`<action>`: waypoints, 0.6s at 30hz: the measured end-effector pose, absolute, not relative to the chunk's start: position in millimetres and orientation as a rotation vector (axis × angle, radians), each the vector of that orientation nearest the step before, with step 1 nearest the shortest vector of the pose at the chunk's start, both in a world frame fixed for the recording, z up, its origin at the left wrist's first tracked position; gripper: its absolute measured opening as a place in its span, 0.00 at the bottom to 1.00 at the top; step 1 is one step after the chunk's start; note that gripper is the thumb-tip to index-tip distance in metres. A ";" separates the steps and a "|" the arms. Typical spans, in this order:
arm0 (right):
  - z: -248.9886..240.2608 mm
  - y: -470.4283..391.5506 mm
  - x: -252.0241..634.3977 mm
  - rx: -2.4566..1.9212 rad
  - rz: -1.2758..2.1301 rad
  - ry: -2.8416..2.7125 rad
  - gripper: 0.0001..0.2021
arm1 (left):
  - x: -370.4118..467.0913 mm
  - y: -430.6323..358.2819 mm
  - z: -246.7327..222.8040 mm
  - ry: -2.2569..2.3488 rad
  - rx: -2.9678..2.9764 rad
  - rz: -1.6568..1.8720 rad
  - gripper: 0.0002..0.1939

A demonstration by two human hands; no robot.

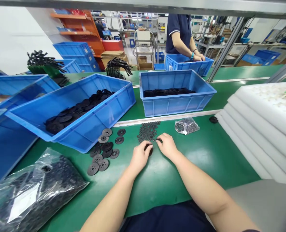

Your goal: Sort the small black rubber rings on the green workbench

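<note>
My left hand (140, 157) is closed on the edge of a black disc (150, 150), partly hidden by the fingers and held low over the green table. Just to its right, my right hand (167, 146) pinches a small black ring (159, 140) at its fingertips; the fingers cover part of it. Directly beyond both hands spreads a cluster of small black rings (146, 131). Left of my left hand, several black discs with holes (103, 165) lie loose, some overlapping. A small clear bag of dark parts (190, 125) lies beyond my right hand.
Two blue bins, one with black discs (14, 112) and one with dark parts (178, 106), stand behind. A large clear bag of black parts (53, 183) lies front left. White foam sheets (254, 129) are stacked right. Across the bench, a person (179, 35) reaches into another bin.
</note>
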State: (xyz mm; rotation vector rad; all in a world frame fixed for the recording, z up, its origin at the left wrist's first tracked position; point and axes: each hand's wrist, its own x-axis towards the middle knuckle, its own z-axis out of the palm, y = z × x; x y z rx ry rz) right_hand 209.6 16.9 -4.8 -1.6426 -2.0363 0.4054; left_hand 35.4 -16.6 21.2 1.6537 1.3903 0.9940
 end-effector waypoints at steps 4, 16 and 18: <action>1.4 7.7 205.9 -1.539 0.488 -1.902 0.03 | 36.1 -23.0 7.5 1.367 1.448 1.007 0.13; -0.5 -15.5 179.3 -1.123 0.526 -1.954 0.09 | 30.1 -17.6 9.0 1.147 0.780 1.181 0.25; -1.0 -13.8 181.3 -1.146 0.539 -1.937 0.09 | 29.7 -17.3 10.6 1.120 0.767 1.162 0.26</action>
